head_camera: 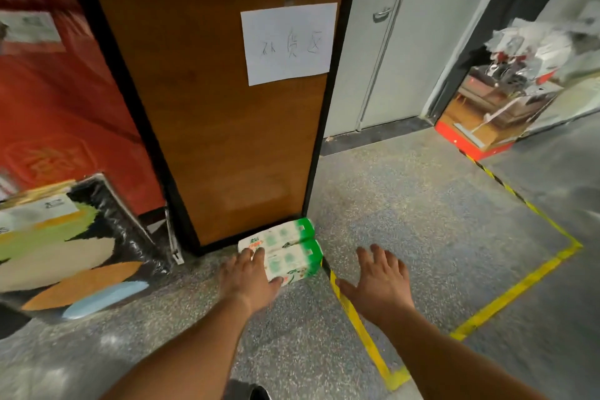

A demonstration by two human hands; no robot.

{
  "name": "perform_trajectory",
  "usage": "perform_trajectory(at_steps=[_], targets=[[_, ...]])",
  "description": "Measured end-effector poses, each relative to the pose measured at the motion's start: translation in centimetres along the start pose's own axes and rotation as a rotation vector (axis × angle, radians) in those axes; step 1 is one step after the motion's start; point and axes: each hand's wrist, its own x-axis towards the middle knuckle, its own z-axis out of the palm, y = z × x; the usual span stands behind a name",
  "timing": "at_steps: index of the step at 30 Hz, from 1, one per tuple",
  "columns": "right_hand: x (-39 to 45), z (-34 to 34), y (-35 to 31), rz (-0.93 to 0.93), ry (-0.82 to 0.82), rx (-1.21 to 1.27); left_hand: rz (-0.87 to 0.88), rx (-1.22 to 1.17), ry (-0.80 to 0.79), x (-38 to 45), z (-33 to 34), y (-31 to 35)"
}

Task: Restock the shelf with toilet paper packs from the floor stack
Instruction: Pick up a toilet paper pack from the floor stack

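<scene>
Two green-and-white toilet paper packs (289, 250) lie on the floor against the foot of a brown wooden panel (227, 114). My left hand (250, 276) reaches down with spread fingers over the left end of the packs, fingertips and thumb at their edge. My right hand (380, 279) hovers open above the floor to the right of the packs, fingers straight and apart, holding nothing.
A white paper sign (289, 42) is taped to the panel. A large printed package in black wrap (71, 256) leans at the left. Yellow tape lines (363, 328) mark the speckled floor. A grey door (389, 42) and a red-based display (487, 114) stand at the right.
</scene>
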Motion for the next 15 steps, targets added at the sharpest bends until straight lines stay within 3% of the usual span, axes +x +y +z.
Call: perform_trajectory(at_steps=[5,15], targets=[[8.6,1.2,-1.0,-0.062,-0.081,0.032,-0.052,-0.018,-0.019,7.5,-0.8,0.2],[26.3,7.5,1.5,-0.285,-0.303,-0.042,-0.323,-0.078,-0.052,17.2,2.5,0.7]])
